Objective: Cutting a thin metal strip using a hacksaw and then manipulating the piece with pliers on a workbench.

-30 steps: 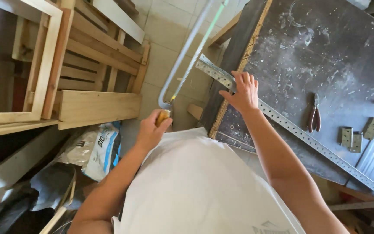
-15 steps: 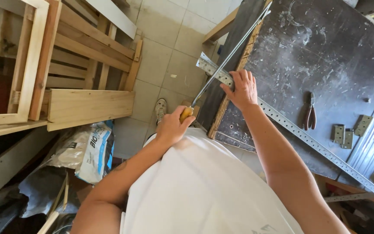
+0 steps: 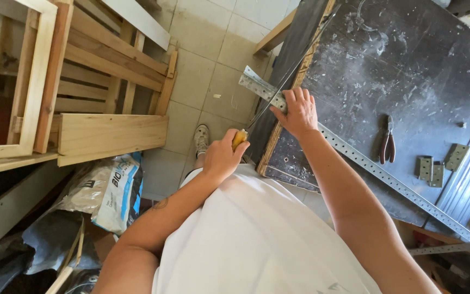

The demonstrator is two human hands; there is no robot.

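Along the left edge of the frame I see pale wooden frames (image 3: 39, 81) and slatted boards leaning together, with a wide plank (image 3: 112, 136) lying across their lower part. Below them, at lower left, a crumpled white and blue sack (image 3: 110, 190) rests among dark sheeting. Near the centre, on the tiled floor (image 3: 202, 65), a light shoe (image 3: 201, 139) shows just above the white shirt. My left hand (image 3: 223, 158) is clamped on the yellow handle (image 3: 239, 139) of a hacksaw (image 3: 284, 81), whose thin frame runs up and to the right toward the top of the frame, crossing the surface's wooden edge. Just right of it, my right hand (image 3: 297, 111) lies flat with fingers spread, pressing down on a long perforated metal strip (image 3: 376, 171); it grips nothing, only holds the strip against the dark, dust-streaked surface (image 3: 409, 65). The strip runs diagonally from upper centre, where its end juts past the surface's edge over the floor, to the lower right. Farther right on the surface lie red-handled pliers (image 3: 387, 147), and beyond them, near the right edge, a few small metal hinges (image 3: 436, 166) close together.
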